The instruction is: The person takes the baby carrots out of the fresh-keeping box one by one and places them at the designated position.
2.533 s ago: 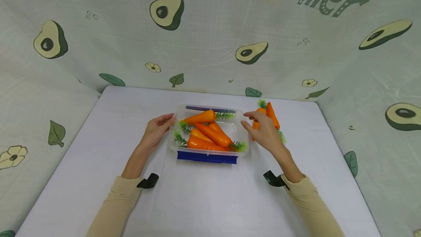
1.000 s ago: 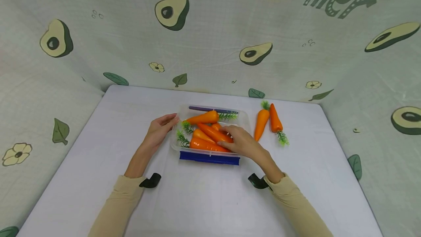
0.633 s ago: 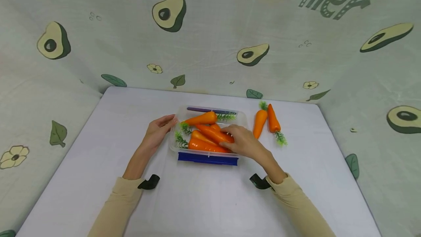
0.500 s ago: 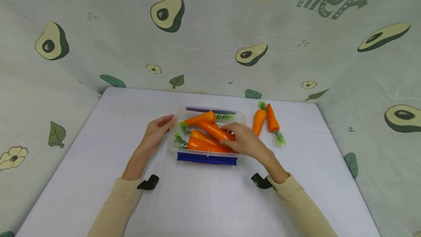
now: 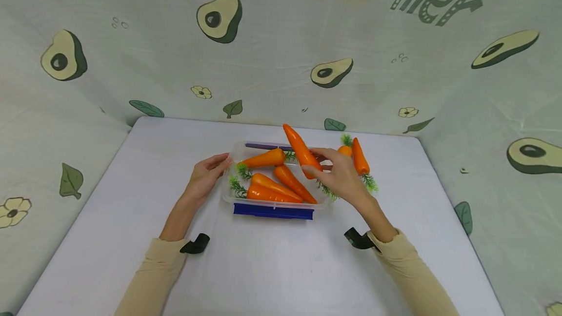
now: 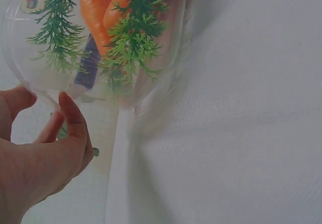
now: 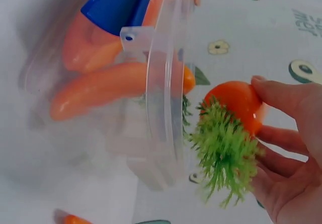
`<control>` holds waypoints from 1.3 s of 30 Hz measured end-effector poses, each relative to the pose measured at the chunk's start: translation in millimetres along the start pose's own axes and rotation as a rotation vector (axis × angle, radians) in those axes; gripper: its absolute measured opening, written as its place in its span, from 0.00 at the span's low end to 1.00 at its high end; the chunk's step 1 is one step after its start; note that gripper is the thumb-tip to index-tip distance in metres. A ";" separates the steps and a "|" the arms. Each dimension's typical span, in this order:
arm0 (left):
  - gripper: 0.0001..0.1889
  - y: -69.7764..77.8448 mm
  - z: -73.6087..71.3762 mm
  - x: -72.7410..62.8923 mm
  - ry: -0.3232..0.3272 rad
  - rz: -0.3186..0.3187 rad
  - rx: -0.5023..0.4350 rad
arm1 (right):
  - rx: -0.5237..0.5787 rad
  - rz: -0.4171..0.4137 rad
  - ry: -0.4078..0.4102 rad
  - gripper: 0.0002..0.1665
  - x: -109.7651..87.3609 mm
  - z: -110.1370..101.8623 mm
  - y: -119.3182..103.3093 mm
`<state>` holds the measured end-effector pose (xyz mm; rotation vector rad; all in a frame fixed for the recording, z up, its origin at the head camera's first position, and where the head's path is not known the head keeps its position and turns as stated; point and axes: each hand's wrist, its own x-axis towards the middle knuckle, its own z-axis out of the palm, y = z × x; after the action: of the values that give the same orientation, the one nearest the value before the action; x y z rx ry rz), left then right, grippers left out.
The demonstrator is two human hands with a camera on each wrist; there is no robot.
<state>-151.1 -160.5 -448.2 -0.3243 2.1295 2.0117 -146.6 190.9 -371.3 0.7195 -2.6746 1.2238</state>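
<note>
My right hand holds an orange toy carrot by its thick end, raised over the right side of a clear plastic container. In the right wrist view, the carrot's green top hangs below the thumb and fingers. My left hand is at the container's left rim; in the left wrist view its thumb and fingertips pinch the rim. Inside lie several more carrots: one along the back, one slanting in the middle, and others at the front.
Two loose carrots lie on the white table right of the container: one in plain sight, another partly behind my right hand. A blue locking flap folds out along the container's front. An avocado-print cloth rises behind the table.
My right hand reached from beside the loose carrots into the container, gripped the top carrot, and has lifted it up. The left hand stays at the left rim.
</note>
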 end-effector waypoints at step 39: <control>0.32 1.1 2.3 1.0 0.013 -0.015 -0.015 | -0.056 0.418 0.369 0.33 -40.2 -73.8 100.5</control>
<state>-152.4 -158.2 -447.5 -0.3563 2.1145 2.0232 -164.5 316.9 -402.5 -0.0838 -2.5945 1.2093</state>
